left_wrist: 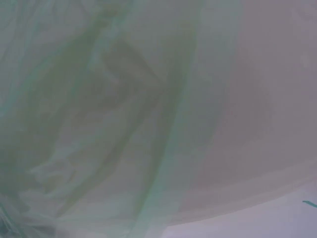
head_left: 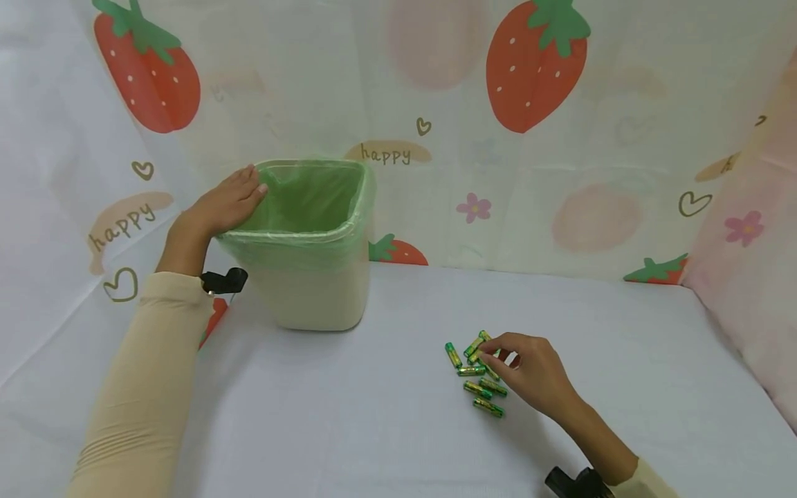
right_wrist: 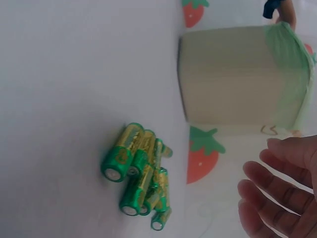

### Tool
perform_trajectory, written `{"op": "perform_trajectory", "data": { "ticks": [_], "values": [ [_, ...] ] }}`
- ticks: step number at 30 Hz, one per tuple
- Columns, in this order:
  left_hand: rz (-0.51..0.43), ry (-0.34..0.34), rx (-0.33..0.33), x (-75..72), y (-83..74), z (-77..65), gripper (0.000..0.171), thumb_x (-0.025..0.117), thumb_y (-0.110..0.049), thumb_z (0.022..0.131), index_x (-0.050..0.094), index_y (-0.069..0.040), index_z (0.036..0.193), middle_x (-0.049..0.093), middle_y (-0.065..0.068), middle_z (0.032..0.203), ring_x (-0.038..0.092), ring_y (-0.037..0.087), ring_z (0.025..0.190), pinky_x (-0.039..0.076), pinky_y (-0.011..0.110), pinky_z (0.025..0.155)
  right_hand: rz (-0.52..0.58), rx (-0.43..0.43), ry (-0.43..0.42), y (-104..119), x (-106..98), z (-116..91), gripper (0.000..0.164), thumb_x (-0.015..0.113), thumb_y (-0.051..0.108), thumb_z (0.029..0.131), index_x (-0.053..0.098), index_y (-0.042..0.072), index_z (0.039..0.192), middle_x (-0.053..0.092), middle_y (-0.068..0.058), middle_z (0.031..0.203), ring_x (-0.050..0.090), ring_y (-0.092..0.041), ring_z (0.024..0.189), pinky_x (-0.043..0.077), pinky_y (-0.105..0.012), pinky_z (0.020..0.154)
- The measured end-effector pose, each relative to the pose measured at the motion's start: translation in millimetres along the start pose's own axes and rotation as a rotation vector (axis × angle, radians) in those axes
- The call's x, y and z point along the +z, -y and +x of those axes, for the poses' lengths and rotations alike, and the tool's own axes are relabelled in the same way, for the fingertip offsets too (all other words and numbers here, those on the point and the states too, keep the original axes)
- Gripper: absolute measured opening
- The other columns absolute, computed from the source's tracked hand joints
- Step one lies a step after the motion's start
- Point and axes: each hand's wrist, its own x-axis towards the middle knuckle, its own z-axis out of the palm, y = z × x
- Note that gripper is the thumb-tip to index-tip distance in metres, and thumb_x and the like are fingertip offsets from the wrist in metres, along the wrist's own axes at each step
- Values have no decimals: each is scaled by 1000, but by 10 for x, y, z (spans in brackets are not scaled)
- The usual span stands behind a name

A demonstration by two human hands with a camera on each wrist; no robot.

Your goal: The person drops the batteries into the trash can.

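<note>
At the left, a pale trash bin [head_left: 311, 290] stands with a green plastic bag [head_left: 305, 200] lining it and folded over its rim. My left hand [head_left: 227, 200] holds the bin's left rim, thumb at the inner side. In the left wrist view, the bag [left_wrist: 109, 124] and the bin's wall fill the picture, blurred. Several green and gold batteries [head_left: 471, 371] lie in a loose cluster on the table. Just over them is my right hand [head_left: 532, 370], fingertips overlapping the cluster in the head view. The right wrist view shows its fingers [right_wrist: 277, 215] apart with nothing between them.
White cloth covers the table [head_left: 373, 415]. Behind it hangs a curtain [head_left: 461, 131] printed with strawberries, hearts and flowers, close behind the bin. A pinkish cloth side [head_left: 753, 290] rises at the right.
</note>
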Motion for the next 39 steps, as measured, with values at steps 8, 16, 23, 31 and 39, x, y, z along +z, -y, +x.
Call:
{"op": "perform_trajectory", "data": {
  "ticks": [8, 16, 23, 31, 39],
  "values": [
    [2, -4, 9, 19, 37, 32, 68, 19, -35, 113, 2, 16, 154, -4, 33, 164, -6, 45, 153, 0, 55, 125, -6, 38, 6, -93, 38, -106, 12, 82, 6, 84, 80, 14, 94, 74, 11, 85, 60, -1, 70, 54, -20, 56],
    [11, 11, 9, 26, 40, 20, 69, 19, -36, 113, 0, 16, 154, -6, 32, 164, -8, 45, 153, 0, 55, 125, -19, 104, 60, -174, 52, -210, 14, 84, 5, 82, 81, 11, 95, 74, 10, 87, 60, -2, 72, 54, -21, 58],
    [5, 20, 7, 21, 34, 25, 70, 17, -38, 112, -2, 14, 155, -9, 31, 164, -10, 44, 153, -2, 54, 125, -46, 169, 106, -249, 71, -298, 15, 85, 5, 81, 80, 13, 94, 72, 13, 84, 60, -1, 70, 51, -21, 56],
    [7, 21, 3, 26, 50, 39, 70, 17, -38, 112, -2, 14, 155, -9, 31, 164, -10, 44, 153, -2, 54, 125, -93, 230, 165, -335, 138, -367, 11, 84, 9, 83, 80, 16, 90, 70, 14, 81, 58, -1, 69, 47, -22, 58],
    [-4, 22, -6, 14, 26, 15, 70, 18, -39, 112, -1, 13, 155, -8, 29, 165, -9, 43, 153, -1, 54, 125, -105, 295, 218, -377, 183, -386, 13, 84, 9, 83, 80, 17, 92, 69, 15, 80, 54, -2, 67, 44, -22, 57]
  ]
}}
